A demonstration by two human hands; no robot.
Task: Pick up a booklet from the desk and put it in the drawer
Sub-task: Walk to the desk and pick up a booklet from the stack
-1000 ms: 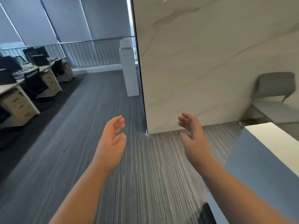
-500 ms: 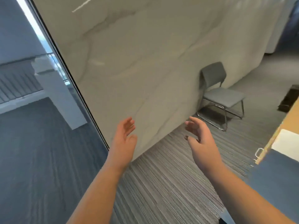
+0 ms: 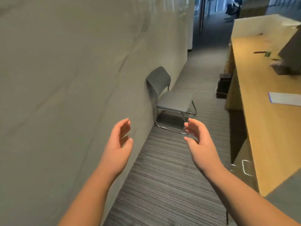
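Observation:
A white booklet with a blue spine edge [image 3: 285,98] lies flat on the long wooden desk [image 3: 267,131] at the right. Below the desk's near end, a drawer front with a metal handle [image 3: 245,167] is shut. My left hand [image 3: 118,144] and my right hand [image 3: 199,144] are raised in front of me over the carpet, palms facing each other, fingers apart, both holding nothing. Both hands are well left of the desk and the booklet.
A marble-look wall [image 3: 73,79] fills the left. A grey chair [image 3: 171,98] stands against it ahead. A black box [image 3: 224,85] sits on the striped carpet by the desk. Small items and a dark object [image 3: 286,62] lie farther along the desk.
The view has swung to the right: the office area at left is gone, the chair is now central, and the desk with the booklet has come into view. My hands keep their open pose.

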